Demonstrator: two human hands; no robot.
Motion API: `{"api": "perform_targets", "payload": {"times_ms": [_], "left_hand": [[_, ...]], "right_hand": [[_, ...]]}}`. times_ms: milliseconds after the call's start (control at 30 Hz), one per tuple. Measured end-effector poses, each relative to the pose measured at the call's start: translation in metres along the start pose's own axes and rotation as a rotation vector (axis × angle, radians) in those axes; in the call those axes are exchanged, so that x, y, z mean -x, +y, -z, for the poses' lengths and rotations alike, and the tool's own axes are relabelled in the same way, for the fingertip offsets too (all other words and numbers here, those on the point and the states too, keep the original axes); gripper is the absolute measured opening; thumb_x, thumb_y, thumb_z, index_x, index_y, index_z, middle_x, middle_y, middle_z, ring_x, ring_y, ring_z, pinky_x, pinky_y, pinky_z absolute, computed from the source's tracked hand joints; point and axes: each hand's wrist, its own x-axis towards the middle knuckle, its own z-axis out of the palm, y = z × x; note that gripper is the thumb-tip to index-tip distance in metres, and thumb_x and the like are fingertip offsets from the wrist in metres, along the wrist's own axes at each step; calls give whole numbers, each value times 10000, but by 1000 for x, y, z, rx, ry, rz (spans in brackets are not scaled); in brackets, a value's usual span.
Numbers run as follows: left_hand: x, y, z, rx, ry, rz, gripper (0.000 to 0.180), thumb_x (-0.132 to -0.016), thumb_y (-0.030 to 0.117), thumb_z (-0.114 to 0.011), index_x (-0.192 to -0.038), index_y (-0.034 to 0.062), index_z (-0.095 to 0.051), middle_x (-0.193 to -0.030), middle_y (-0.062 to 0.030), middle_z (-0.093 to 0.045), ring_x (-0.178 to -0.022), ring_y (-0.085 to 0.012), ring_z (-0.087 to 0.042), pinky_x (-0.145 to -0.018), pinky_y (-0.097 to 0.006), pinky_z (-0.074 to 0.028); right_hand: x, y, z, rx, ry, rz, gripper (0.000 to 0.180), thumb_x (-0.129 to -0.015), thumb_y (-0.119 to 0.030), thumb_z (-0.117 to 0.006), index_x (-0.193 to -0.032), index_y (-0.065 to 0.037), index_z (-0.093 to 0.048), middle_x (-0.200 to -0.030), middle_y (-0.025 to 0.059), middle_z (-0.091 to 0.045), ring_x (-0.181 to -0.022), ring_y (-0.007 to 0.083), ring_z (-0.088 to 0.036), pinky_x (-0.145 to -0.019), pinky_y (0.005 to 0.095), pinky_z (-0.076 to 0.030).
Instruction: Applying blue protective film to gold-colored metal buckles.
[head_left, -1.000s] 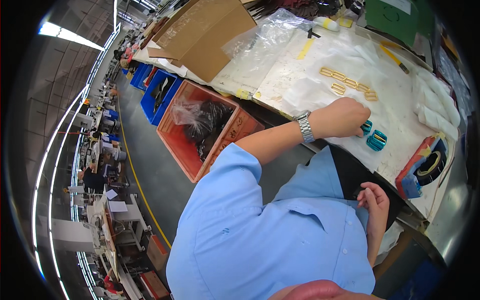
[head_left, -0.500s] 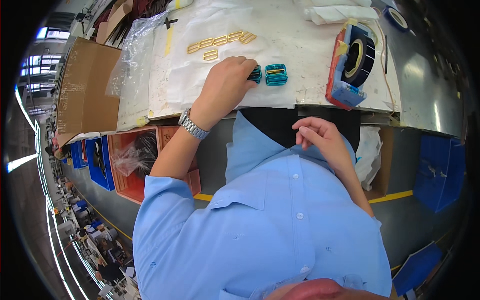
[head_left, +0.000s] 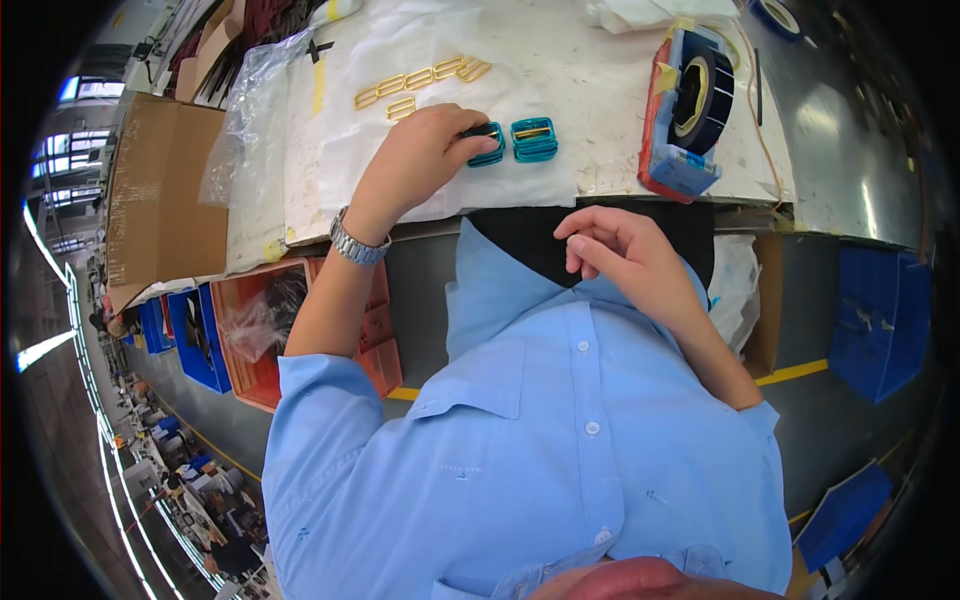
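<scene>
My left hand, with a silver watch at its wrist, rests at the table's front. Its thumb and fingers close round a stack of teal-edged slide buckles, partly hidden by the fingers. Just right of it sits a second teal-edged stack, which no hand touches. Beyond my left hand lie several gold slide buckles in a slanting row, and a single gold buckle is nearer the hand. Over my lap, my right hand hangs with loosely bent fingers, thumb and forefinger apart, nothing visible in it.
White sheeting covers part of the worktable. A tape dispenser with dark tape stands on the right. To the left are a cardboard box and clear plastic. An orange crate and blue bins are below.
My left hand stays at the left teal stack, its thumb now lower across the stack's front, with more of the stack showing. My right hand has shifted slightly left. The whole view has moved a little.
</scene>
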Motion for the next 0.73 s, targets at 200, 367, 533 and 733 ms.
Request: {"api": "perform_targets", "payload": {"times_ms": [200,367,533,733], "left_hand": [[9,5,-4,-66,-29,2,323,-971,221,-796,-1211,7,-768,-1060,-140,-727,-941,-287,-702,-840,-393,-555],[16,12,-12,32,20,-16,382,-924,173,-839,-1237,0,-704,-1094,-147,-735,-994,-304,-714,-901,-402,-577],[35,26,-33,-59,247,-118,526,-869,140,-875,-1339,46,-658,-1170,-144,-731,-1079,-350,-708,-928,-429,-569],[53,18,-44,-109,280,7,600,-867,136,-876,-1415,68,-642,-1268,-162,-712,-1163,-333,-707,-1015,-437,-558]], "right_hand": [[-24,-28,-12,451,191,318,190,-1046,-84,-675,-1194,28,-715,-945,102,-747,-812,175,-712,-735,319,-574],[-72,-39,-4,947,411,760,198,-1020,-118,-707,-1176,3,-729,-1057,142,-742,-965,339,-725,-877,444,-580],[-104,-34,8,1129,313,641,244,-1041,-192,-681,-1189,-6,-738,-1089,165,-748,-1044,362,-719,-941,476,-570],[-108,-37,11,1022,163,408,309,-1044,-248,-680,-1269,-52,-759,-1184,203,-753,-1122,389,-711,-995,466,-561]]}}
